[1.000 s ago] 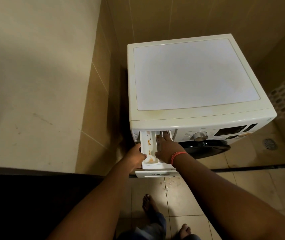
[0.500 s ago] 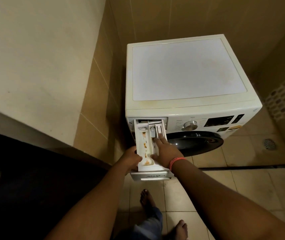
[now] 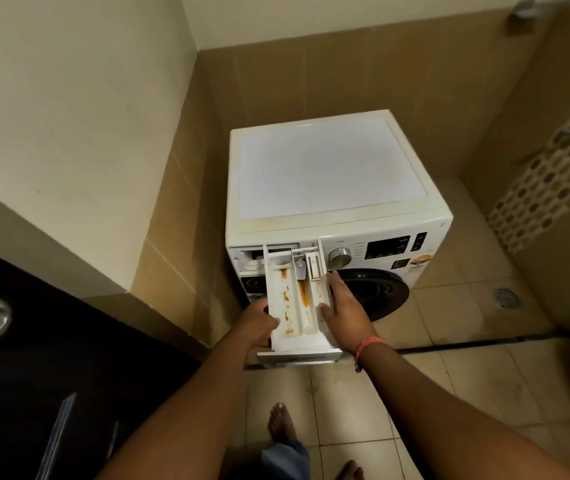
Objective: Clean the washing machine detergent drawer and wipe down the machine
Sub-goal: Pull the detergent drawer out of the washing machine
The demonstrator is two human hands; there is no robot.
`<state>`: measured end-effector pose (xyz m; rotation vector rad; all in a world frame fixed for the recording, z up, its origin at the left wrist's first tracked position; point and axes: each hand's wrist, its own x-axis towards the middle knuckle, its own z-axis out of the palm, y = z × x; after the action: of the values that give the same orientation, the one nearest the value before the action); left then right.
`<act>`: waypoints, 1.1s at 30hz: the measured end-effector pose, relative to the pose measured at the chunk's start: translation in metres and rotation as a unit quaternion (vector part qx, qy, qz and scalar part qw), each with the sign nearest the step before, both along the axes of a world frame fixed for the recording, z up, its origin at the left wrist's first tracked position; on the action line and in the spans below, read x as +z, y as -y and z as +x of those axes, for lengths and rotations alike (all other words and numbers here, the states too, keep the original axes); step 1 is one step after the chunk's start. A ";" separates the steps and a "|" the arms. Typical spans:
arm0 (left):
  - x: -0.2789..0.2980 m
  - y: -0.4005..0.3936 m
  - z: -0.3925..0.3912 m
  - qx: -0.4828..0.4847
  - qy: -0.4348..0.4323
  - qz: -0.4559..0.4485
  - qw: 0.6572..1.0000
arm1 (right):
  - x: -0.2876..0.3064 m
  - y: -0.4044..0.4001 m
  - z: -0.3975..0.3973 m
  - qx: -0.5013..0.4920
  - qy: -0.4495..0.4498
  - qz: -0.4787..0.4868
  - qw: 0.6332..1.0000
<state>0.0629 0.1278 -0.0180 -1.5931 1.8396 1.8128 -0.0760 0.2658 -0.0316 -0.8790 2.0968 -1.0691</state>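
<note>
both hands, left [image 3: 259,323] and right [image 3: 342,313], grip the stained detergent drawer [image 3: 294,303] at frame centre. step: removal. next, free it from the washing machine [image 3: 328,168].

Drawer [image 3: 292,306] juts before washing machine [image 3: 328,174] (left hand [image 3: 259,323] left, right hand [image 3: 345,313] right)

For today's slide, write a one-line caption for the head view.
Both hands, left hand and right hand, hold the stained detergent drawer pulled out of the white washing machine.
</note>
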 end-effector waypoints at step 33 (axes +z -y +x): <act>0.085 -0.130 -0.269 -0.378 -0.182 -0.062 0.906 | 0.076 -0.196 -0.067 -0.637 0.167 -0.199 0.725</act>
<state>-0.2061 0.2582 0.0669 -0.4087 2.3023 1.6774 -0.1430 0.4620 0.0448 0.8328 2.0166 -2.1674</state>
